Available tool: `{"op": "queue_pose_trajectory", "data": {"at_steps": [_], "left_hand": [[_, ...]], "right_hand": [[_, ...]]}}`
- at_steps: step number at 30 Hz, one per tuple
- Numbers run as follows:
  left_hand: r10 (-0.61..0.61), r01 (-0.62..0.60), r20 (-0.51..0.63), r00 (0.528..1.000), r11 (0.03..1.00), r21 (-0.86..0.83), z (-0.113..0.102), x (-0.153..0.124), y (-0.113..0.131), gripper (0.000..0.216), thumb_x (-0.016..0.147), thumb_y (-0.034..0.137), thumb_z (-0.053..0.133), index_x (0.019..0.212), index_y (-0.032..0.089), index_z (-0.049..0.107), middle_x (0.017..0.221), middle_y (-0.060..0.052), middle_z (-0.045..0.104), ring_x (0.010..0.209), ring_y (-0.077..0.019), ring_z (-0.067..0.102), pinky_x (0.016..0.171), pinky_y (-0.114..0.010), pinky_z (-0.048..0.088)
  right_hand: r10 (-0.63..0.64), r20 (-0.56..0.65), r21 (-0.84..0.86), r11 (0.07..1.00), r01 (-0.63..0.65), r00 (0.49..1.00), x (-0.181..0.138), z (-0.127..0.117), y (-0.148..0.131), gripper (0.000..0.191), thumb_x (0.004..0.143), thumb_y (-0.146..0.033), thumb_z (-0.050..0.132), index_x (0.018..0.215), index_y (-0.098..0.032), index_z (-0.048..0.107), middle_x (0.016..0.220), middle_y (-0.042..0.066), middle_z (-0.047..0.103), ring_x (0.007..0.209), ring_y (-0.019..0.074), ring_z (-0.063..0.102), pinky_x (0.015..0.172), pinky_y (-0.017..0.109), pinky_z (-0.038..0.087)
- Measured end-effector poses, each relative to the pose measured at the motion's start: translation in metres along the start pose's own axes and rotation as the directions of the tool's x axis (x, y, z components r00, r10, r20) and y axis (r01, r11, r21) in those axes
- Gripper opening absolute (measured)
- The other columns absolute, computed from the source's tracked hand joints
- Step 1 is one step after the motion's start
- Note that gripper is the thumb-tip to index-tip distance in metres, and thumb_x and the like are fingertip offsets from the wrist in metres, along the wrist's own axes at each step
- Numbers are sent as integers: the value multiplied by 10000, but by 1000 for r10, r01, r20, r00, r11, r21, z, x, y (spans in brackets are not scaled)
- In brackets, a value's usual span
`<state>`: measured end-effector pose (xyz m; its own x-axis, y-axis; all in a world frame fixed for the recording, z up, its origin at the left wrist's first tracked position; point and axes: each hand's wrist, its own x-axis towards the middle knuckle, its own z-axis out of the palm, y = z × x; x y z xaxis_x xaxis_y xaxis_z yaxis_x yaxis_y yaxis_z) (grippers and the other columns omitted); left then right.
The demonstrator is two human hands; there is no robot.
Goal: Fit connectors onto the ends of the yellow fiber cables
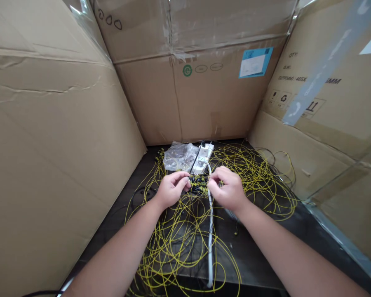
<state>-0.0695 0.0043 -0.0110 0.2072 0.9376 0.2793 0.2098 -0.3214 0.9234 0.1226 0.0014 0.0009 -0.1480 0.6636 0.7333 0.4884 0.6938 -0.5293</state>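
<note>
My left hand and my right hand meet over a dark table, both with fingers curled in a pinch. Between them sits a small cluster of dark and yellow-green connectors at the ends of thin yellow cables. Each hand pinches part of that cluster. The yellow cables lie in loose tangled loops all over the table, under and around both hands. A white cord runs from below my right hand toward me.
A white power strip and a crumpled clear plastic bag lie behind the hands. Large cardboard boxes wall the table in: one on the left, one behind, one on the right.
</note>
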Motion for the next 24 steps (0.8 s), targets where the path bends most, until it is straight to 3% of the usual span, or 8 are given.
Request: {"op": "queue_pose_trajectory", "data": {"at_steps": [3,7,10,13,16,20,24], "left_hand": [[24,-21,-79,997,999,35,-2,2,0,216,816,309,527,898,123,601,664,-27,635,604,-122,604,634,-255,519],[113,-95,-143,983,987,132,-5,3,-3,212,823,295,518,907,124,612,672,-29,642,626,-127,613,653,-254,519],[220,-184,-126,967,951,247,-7,2,-4,196,837,266,499,918,136,622,686,-29,644,627,-124,610,653,-249,513],[341,-302,-44,939,880,366,-6,0,0,180,839,218,492,943,160,627,720,-31,657,659,-130,617,683,-259,507],[456,-439,66,888,792,424,-5,-3,4,195,824,166,511,981,170,626,795,-49,680,725,-146,634,718,-277,505],[517,-517,118,848,759,395,-2,-6,8,212,809,129,527,993,162,627,884,-76,687,793,-158,645,734,-280,512],[493,-498,115,863,785,369,-2,-6,10,219,814,125,525,1008,167,617,833,-57,692,747,-147,649,711,-271,515]], "right_hand": [[124,-132,-12,992,-126,984,6,-11,8,159,693,-126,497,542,-177,498,561,-5,484,546,118,437,542,257,370],[273,-272,-54,953,-298,923,10,-18,25,138,703,-171,506,570,-175,541,545,-8,509,511,121,459,509,251,388],[217,-296,-142,953,-267,930,9,-16,29,107,746,-216,498,726,-166,590,679,38,578,648,174,539,611,303,456],[-46,-193,-303,953,-15,980,5,-10,12,308,747,-238,529,1036,-135,559,1061,138,557,1026,281,495,886,449,402],[-190,49,-301,933,196,980,0,0,-11,467,764,-242,527,1209,-114,463,1238,162,461,1155,302,407,974,479,326],[-146,254,-233,950,207,956,-8,15,-17,376,840,-187,417,1200,-92,473,1038,150,580,954,247,537,840,408,431],[-89,272,-152,979,135,958,-11,20,-6,290,864,-142,362,1060,-113,573,879,116,624,784,194,589,703,306,464]]}}
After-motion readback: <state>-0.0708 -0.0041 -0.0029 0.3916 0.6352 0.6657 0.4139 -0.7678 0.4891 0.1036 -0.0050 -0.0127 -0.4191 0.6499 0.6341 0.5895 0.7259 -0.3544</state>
